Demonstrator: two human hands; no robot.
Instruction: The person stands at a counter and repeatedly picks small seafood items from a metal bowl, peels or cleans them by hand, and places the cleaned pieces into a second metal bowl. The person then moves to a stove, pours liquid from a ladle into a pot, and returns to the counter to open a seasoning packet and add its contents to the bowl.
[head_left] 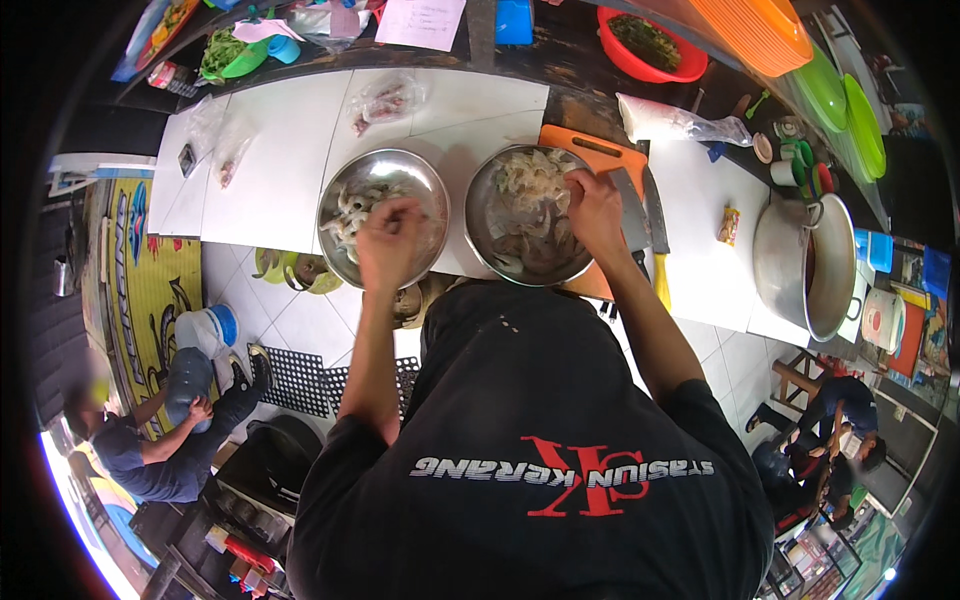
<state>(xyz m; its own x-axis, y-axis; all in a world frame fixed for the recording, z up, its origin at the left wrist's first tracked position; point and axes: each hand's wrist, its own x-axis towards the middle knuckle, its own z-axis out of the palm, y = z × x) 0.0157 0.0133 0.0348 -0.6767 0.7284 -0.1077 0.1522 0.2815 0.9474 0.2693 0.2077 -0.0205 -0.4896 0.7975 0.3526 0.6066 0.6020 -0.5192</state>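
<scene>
Two round metal bowls stand side by side on the white counter in front of me. The left bowl (432,180) holds grey raw shrimp (352,212). My left hand (392,238) is over it with fingers curled together, slightly blurred; what they hold, if anything, is hidden. The right bowl (482,215) contains a heap of pale, shredded-looking pieces (535,182), with greyish pieces (535,245) lower down. My right hand (594,208) is at this bowl's right side, fingers bent in against the pale heap; their tips are partly hidden.
An orange cutting board (595,152) lies behind and under the right bowl, with knives (655,215) beside it. A large metal pot (785,255) stands far right. Plastic bags (385,100) lie behind the left bowl. Co-workers (165,450) sit at left and lower right.
</scene>
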